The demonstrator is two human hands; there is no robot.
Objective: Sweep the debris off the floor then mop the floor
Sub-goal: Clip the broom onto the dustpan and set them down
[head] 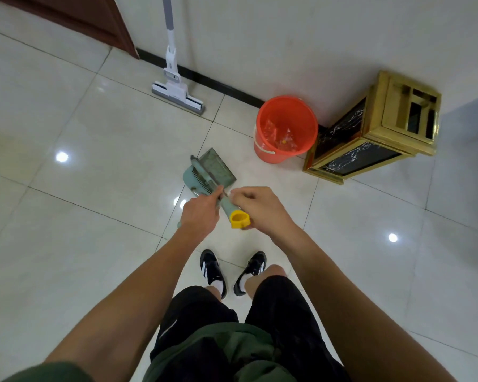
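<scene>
We hold the pale green plastic dustpan (210,172) out in front of us, above the glossy white tiled floor (80,150), its tray tilted and the comb teeth along its edge facing us. Our right hand (260,208) curls round the dustpan's long green handle just above its yellow end cap (240,219). Our left hand (200,213) has its fingers curled too, pinching at something thin beside the handle; what it is we cannot tell. The dustpan looks light and stiff, smooth enough to twist in a loose grip, so the handle near the cap is the place to hold it. The white flat mop (177,86) leans against the wall, well apart, near the orange plastic bucket (286,128).
</scene>
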